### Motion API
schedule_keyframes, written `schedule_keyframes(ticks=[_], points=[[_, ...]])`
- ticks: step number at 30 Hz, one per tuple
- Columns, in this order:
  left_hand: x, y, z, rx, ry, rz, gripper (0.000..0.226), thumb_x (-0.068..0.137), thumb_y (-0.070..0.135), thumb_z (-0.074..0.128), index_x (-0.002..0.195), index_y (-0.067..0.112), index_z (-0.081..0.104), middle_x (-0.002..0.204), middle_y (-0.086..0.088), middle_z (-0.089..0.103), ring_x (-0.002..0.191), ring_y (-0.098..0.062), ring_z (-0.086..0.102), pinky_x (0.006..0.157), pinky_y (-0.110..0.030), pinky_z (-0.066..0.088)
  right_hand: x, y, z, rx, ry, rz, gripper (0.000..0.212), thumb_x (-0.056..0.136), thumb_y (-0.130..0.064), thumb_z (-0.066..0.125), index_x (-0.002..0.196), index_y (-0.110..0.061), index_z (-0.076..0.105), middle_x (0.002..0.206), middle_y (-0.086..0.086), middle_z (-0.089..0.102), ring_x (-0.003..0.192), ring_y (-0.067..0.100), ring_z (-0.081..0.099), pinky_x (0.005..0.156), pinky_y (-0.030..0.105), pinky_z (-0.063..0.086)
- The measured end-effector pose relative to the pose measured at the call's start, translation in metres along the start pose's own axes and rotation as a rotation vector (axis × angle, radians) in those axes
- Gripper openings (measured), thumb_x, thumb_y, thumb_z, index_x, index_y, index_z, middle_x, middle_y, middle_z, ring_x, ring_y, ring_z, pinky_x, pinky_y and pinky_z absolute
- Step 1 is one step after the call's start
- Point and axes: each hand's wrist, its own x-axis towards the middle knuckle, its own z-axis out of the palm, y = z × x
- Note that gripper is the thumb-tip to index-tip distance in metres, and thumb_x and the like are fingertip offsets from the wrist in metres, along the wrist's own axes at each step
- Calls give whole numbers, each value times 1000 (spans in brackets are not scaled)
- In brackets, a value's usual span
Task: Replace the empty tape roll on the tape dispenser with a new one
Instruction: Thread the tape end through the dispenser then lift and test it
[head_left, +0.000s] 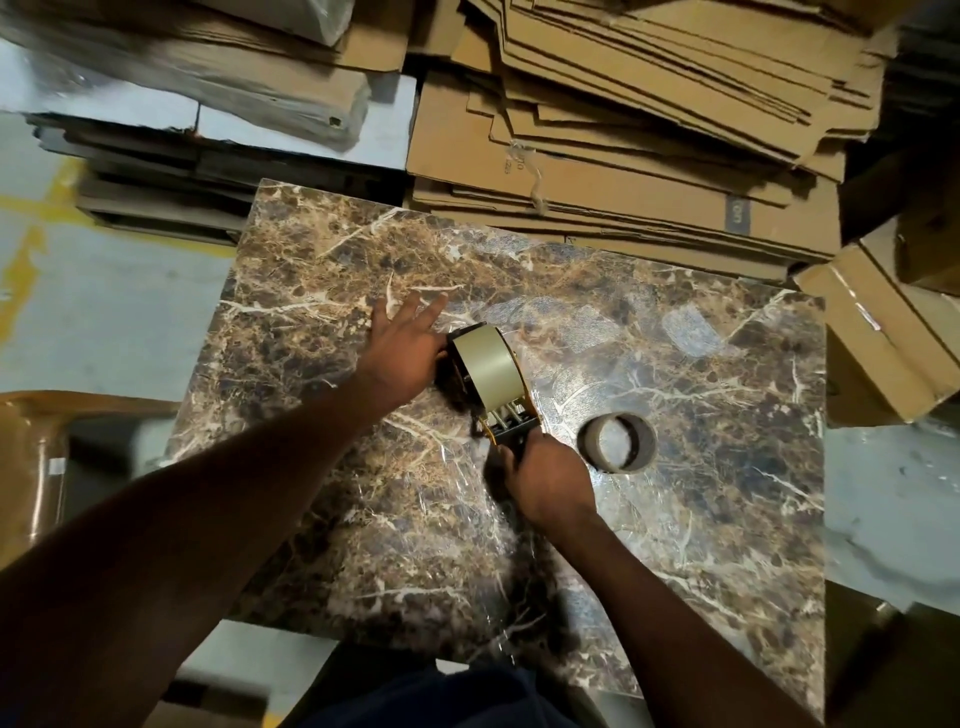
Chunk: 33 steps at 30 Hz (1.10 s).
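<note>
Glossy brown marbled bench (675, 519). Right hand (545, 480) clenched around tape dispenser (511, 431) handle; smooth full tape roll (485, 366) mounted. Left hand (402, 348) spread, fingers (434, 306) released, pressing roll's side. Empty cardboard core (618, 441) at three o'clock.

Seen from above, a brown marble-patterned tabletop (675, 519) fills the middle. The right hand (548, 480) grips the handle of a yellow-and-black tape dispenser (511, 423), which carries a full beige tape roll (485, 364). The left hand (402, 345), fingers spread, presses flat against the roll's side. An empty brown cardboard tape core (618, 441) lies just right of the dispenser. Flattened cardboard boxes (623, 130) are stacked beyond the table.
</note>
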Motion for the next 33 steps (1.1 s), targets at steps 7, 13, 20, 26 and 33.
schedule_keyframes(ticks=[7,13,20,26,33], points=[[1,4,-2,27,18,-8,47,105,61,35,146,46,51,174,-4,18,157,-41,21,118,-78,15,-38,30,13,4,-46,40,43,105,-48,46,119,-10,60,111,14,71,103,34,70,82,40,53],[-5,16,-6,108,10,-45,52,106,58,30,150,39,50,172,-9,24,156,-41,25,118,-77,17,-97,66,28,10,-100,79,40,104,-49,45,117,-16,62,109,8,72,96,25,70,83,37,55],[-14,58,-2,219,-47,-103,112,88,90,7,162,9,24,173,-21,3,159,-45,9,121,-74,1,-120,78,27,-69,-125,69,39,104,-46,44,107,-16,69,101,6,74,88,21,71,78,33,54],[-33,93,10,56,0,106,81,98,70,39,160,18,34,172,-17,19,158,-38,19,128,-62,11,-119,78,22,-30,-153,67,40,106,-46,41,117,-13,61,107,9,71,92,24,70,80,35,54],[-36,83,24,-182,-46,175,79,99,59,54,164,21,29,175,-4,12,162,-28,7,129,-46,3,-117,67,8,7,-182,99,39,104,-46,48,115,-13,64,108,9,72,96,27,71,83,39,57]])
